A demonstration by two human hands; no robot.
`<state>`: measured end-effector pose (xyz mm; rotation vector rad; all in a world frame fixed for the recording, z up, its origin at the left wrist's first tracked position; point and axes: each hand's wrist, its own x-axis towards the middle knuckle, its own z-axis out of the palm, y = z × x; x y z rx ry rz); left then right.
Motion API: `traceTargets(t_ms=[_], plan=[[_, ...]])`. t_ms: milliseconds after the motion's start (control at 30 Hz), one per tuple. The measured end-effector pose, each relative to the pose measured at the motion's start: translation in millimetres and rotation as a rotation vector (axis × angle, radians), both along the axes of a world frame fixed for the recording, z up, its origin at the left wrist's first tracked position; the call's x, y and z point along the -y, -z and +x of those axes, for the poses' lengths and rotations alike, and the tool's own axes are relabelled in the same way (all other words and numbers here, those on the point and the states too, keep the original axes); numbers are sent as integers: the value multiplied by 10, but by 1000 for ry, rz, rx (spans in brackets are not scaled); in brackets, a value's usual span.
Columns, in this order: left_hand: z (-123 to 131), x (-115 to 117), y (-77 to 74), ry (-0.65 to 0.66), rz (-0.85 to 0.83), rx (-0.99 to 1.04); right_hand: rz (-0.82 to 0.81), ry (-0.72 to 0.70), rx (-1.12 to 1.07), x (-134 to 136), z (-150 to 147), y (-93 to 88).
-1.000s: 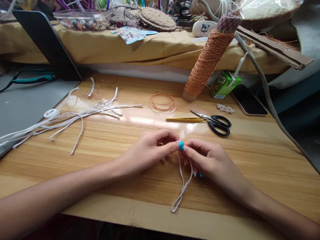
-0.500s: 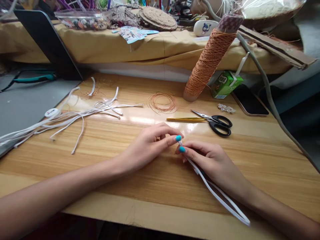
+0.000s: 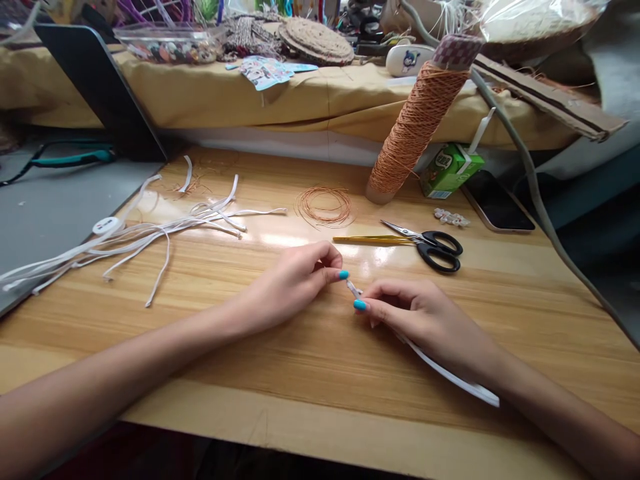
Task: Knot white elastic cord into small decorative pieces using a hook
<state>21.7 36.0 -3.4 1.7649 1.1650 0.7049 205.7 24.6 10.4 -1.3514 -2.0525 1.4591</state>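
A white cord (image 3: 453, 380) runs from under my right hand (image 3: 407, 307) toward the lower right, its far part beside my wrist. My right thumb and fingers pinch it close to its end. Just to the left, my left hand (image 3: 313, 277) is closed with thumb against fingers at the tip of the same cord. A short bit of cord shows between the two hands, looking twisted or knotted, too small to make out. Behind the hands lie black-handled scissors (image 3: 440, 251) and golden tweezers (image 3: 373, 240).
Several white cords (image 3: 150, 233) spread on the left. A coil of orange thread (image 3: 325, 205) lies in the middle, with a tall thread spool (image 3: 420, 127) behind it. To the right are a green drink carton (image 3: 447, 172), a phone (image 3: 500, 203) and a small beaded piece (image 3: 451, 217).
My left hand has shifted slightly left, widening the gap between the hands. The cord's loop at the lower right has swung up and flattened beside my right wrist.
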Motion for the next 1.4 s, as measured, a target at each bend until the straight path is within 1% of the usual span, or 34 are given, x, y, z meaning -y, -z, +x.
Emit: traceTargets(t_ms=[67, 100, 167, 300, 400, 467, 567, 700, 800, 933, 1067, 1100, 1167, 1233, 1300, 1333, 1367, 1400], plan=[[-5, -13, 5, -37, 54, -37, 22, 4, 15, 5, -2, -3], [-5, -17, 11, -32, 66, -29, 25, 12, 13, 7, -4, -3], [-2, -20, 26, 16, 94, 2, 23, 23, -6, 7, -9, -3], [4, -4, 33, 185, 173, -29, 53, 7, -22, -2, -11, 5], [0, 12, 12, 208, 192, -64, 65, -3, -6, -6, 0, 10], [-8, 14, -9, 199, 176, -75, 47, -25, 12, -9, 9, 5], [-33, -2, -50, 231, 102, -87, 35, -57, 47, -14, 13, -13], [-87, -43, -119, 340, -37, -110, 66, -63, 75, -16, 10, -36], [-123, -66, -163, 437, -76, -132, 118, -97, 77, -17, 14, -41], [-138, -69, -181, 535, -93, -156, 196, -146, 83, -4, 11, -45], [-112, -37, -153, 558, 9, -166, 290, -165, 104, 36, -14, -19], [-103, -28, -145, 547, 46, -173, 324, -157, 114, 43, -19, -6], [-87, -15, -132, 469, 129, -179, 406, -112, 136, 45, -19, 19], [-82, -18, -124, 313, 185, -173, 461, -15, 136, 29, -6, 36], [-85, -35, -113, 137, 206, -142, 378, 87, 81, 3, 14, 44], [-87, -47, -102, 68, 209, -121, 297, 117, 27, -9, 24, 48], [-88, -57, -85, 16, 215, -98, 212, 130, -42, -18, 33, 54], [-87, -65, -62, -7, 227, -84, 135, 131, -120, -25, 39, 63]])
